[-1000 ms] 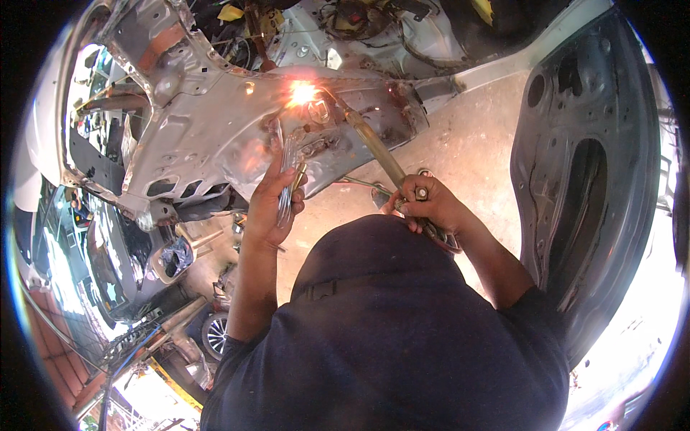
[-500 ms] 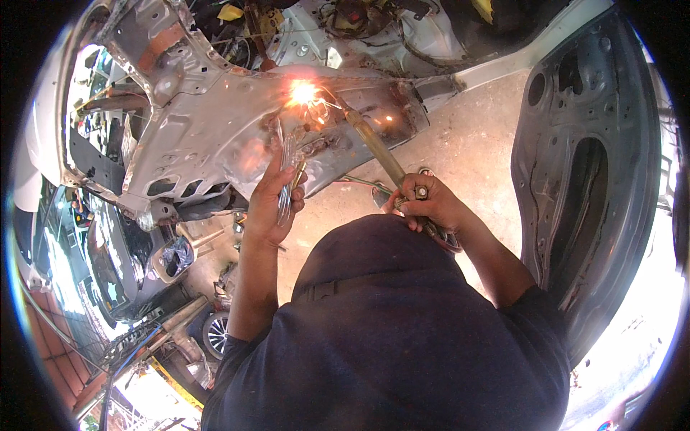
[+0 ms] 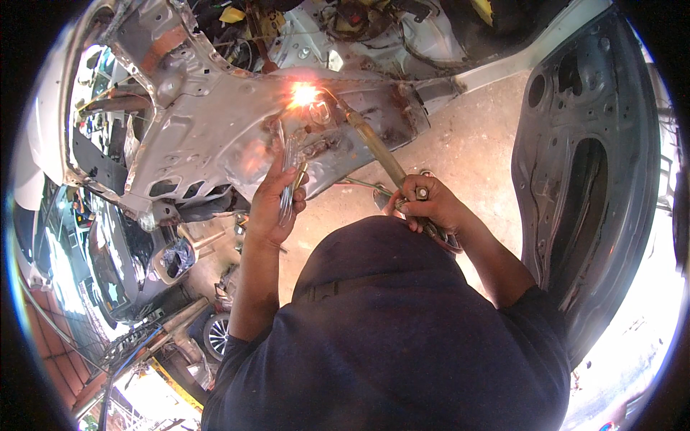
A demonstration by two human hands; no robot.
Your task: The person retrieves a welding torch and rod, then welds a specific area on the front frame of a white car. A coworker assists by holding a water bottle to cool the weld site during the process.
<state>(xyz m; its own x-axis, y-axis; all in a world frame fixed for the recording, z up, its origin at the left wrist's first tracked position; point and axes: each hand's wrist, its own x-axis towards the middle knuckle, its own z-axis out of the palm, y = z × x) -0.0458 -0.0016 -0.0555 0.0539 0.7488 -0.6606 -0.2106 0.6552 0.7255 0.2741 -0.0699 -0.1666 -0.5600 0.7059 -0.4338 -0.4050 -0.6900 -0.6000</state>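
Note:
My right hand [image 3: 430,204] is closed round the lower end of a brass-coloured gas torch [image 3: 376,148], whose thin tip points up and left. At the tip a bright orange-white glow burns against a grey car body panel [image 3: 215,122]. A bundle of thin bent metal rods [image 3: 290,169] is gripped in my left hand [image 3: 273,197], their upper ends just below the glow. A short brass-coloured piece [image 3: 300,174] also shows between those fingers. Around the glow the panel's metal is brown and scorched; glare hides the exact spot.
A dark car door [image 3: 589,179] stands at the right. Hoses [image 3: 363,182] run on the concrete floor [image 3: 467,136] by the torch. Wiring and brackets [image 3: 359,18] lie beyond the panel. At the lower left are a wheel [image 3: 215,335] and a plastic chair [image 3: 176,255].
The glow stays at nearly the same place on the panel, with fewer flying sparks. Both hands keep their grips and have hardly moved.

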